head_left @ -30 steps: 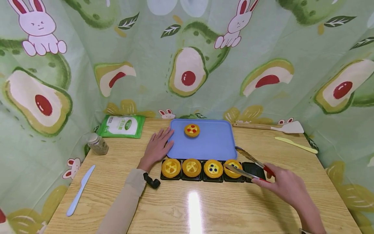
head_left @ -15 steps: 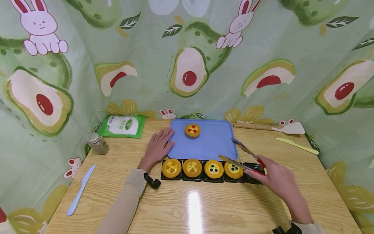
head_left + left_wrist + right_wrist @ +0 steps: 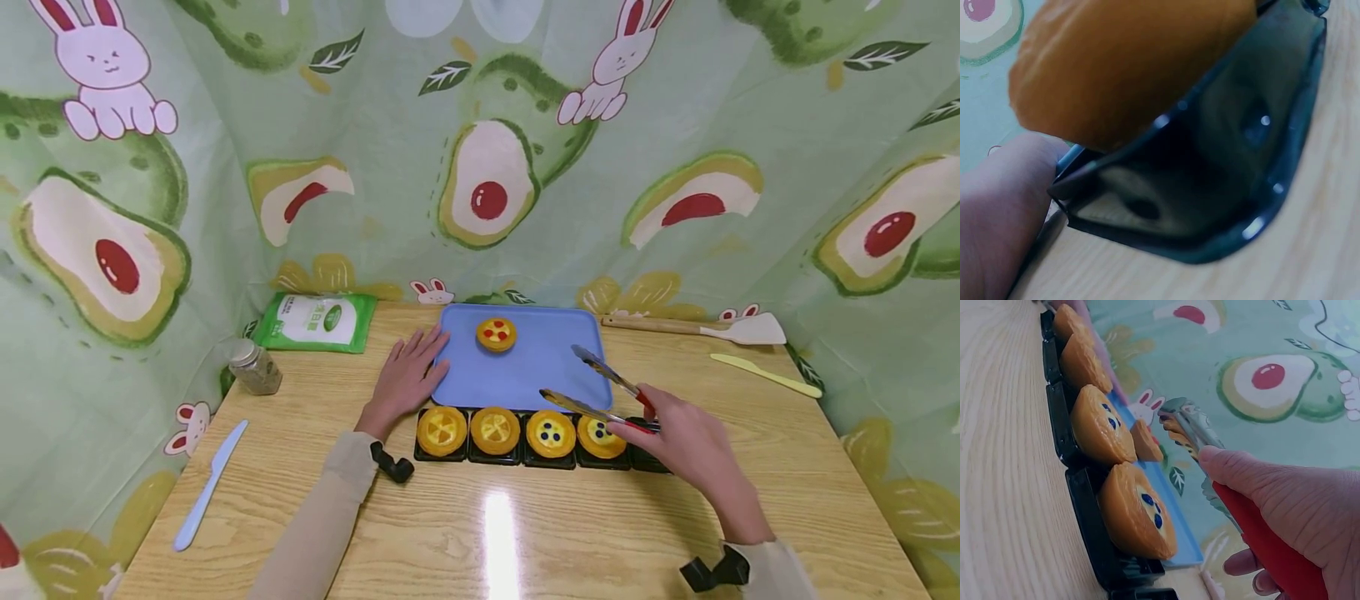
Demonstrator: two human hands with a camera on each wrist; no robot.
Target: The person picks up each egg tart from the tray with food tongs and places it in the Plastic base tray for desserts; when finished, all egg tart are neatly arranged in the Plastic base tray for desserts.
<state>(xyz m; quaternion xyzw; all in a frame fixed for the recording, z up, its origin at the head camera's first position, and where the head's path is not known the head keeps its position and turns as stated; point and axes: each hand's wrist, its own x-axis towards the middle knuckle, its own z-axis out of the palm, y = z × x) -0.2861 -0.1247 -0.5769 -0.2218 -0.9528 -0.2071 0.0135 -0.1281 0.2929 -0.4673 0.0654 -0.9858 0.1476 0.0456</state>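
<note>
My left hand (image 3: 403, 379) rests flat at the left edge of the blue tray (image 3: 540, 367), fingers extended. In my right hand (image 3: 693, 442) is a pair of red-handled tongs (image 3: 1204, 434); their tips are apart over the tray's right part, with nothing between them. An egg tart with red dots (image 3: 497, 335) lies on the tray, left of the tips. In front of the tray runs a row of black boxes. Two hold tarts with wedge-shaped topping (image 3: 442, 431), and two hold tarts with blue dots (image 3: 551, 434). My right hand partly hides the rightmost box (image 3: 651, 461).
A green bag (image 3: 318, 322) and a lidded jar (image 3: 255, 367) stand at the back left, with a light-blue knife (image 3: 212, 483) nearer the front. A wooden-handled spatula (image 3: 697, 327) and a yellow knife (image 3: 765, 374) lie at the back right. A patterned curtain surrounds the table.
My right hand and the tongs have moved left and away from me, from above the right-hand boxes to over the tray. The left hand stays in place.
</note>
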